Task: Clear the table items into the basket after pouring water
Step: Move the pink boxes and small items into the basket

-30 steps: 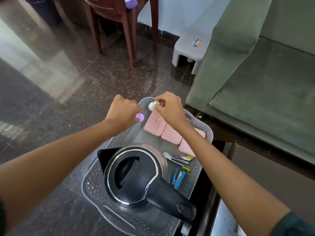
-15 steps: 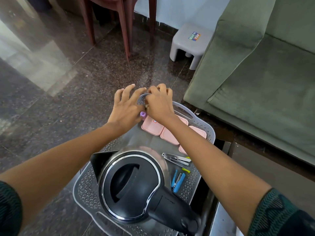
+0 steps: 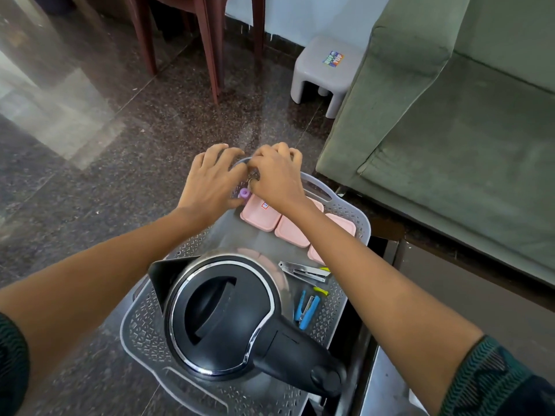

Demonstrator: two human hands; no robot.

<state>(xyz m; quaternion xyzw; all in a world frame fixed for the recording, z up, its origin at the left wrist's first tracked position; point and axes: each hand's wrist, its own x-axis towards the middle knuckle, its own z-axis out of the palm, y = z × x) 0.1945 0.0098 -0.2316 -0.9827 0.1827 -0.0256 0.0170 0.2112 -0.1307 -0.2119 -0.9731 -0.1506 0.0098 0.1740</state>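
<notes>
Now left hand [image 3: 210, 184] spread beside purple piece [image 3: 244, 193]; right hand [image 3: 276, 175] curled over basket [image 3: 345, 202] rim.

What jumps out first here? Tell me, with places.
The black kettle dominates, standing in the near end of the grey basket, handle toward the person. At the far end, the left hand and right hand meet over the rim beside a small purple piece and pink boxes. A green sofa fills the right side.
</notes>
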